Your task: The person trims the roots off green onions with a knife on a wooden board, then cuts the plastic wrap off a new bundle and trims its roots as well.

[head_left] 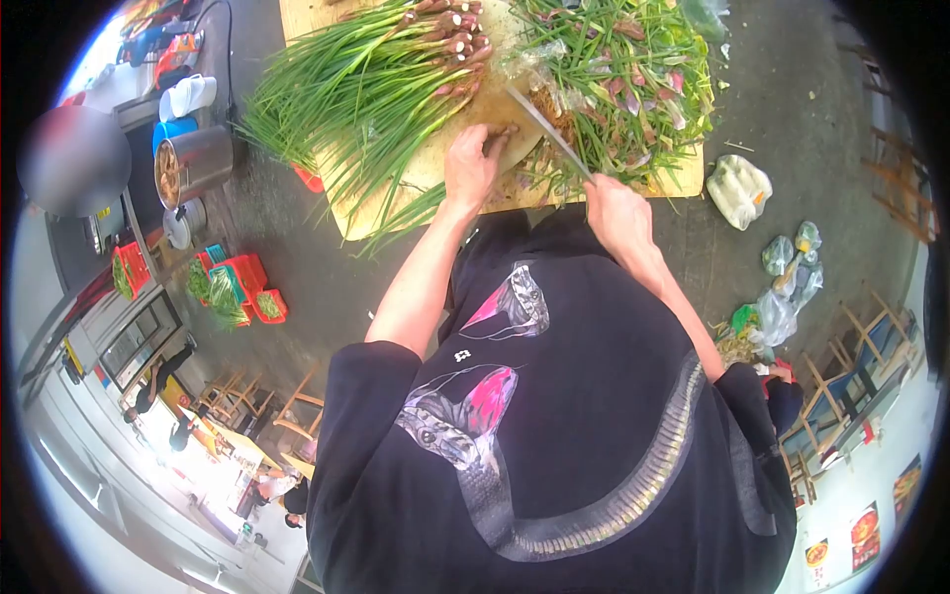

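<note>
A wooden cutting board (683,180) lies on the grey ground in front of me. A bundle of green onions (371,84) with reddish bulbs lies across its left half. A looser heap of trimmed onions (633,74) covers the right half. My right hand (616,210) grips a knife (546,127) whose blade points up and left between the two piles. My left hand (470,166) presses down on the board beside the blade, its fingertips on a few onion ends (503,132).
A metal pot (193,163), a blue container and white jugs (188,96) stand at the left. Red baskets of greens (237,287) sit lower left. Plastic bags (740,188) (792,272) lie on the ground at the right. Wooden chairs stand at both lower sides.
</note>
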The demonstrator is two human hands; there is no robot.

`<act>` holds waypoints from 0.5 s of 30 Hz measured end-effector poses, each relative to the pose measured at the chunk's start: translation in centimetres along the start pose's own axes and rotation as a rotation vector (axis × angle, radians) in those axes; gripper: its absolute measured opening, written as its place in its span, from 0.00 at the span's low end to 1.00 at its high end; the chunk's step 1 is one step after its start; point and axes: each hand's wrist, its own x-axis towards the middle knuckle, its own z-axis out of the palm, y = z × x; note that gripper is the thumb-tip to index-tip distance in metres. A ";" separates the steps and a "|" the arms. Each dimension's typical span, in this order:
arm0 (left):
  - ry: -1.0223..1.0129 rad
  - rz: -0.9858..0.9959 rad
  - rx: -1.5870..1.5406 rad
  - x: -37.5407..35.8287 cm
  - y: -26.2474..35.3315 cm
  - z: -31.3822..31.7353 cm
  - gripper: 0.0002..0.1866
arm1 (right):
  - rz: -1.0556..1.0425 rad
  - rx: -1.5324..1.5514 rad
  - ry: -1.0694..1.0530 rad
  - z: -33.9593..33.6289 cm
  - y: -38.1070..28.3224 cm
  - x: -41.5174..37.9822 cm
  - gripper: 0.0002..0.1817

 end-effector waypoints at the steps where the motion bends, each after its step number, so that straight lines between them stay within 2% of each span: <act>1: -0.001 -0.030 -0.021 -0.2 -0.1 0.1 0.08 | 0.044 0.042 0.031 -0.1 0.3 0.2 0.13; 3: 0.001 -0.081 -0.066 -0.1 -0.5 0.6 0.08 | 0.040 0.036 0.010 -0.9 0.5 0.7 0.13; 6: 0.034 0.044 -0.030 -0.2 -0.7 0.5 0.08 | 0.040 0.074 0.001 -1.7 -0.2 0.7 0.14; 9: 0.035 0.066 0.061 -0.7 -0.6 -0.6 0.09 | 0.047 0.117 0.006 -1.0 -0.8 0.5 0.14; 15: 0.031 -0.097 -0.063 -0.4 0.5 -5.2 0.13 | 0.044 0.095 0.011 -0.1 -0.9 1.1 0.14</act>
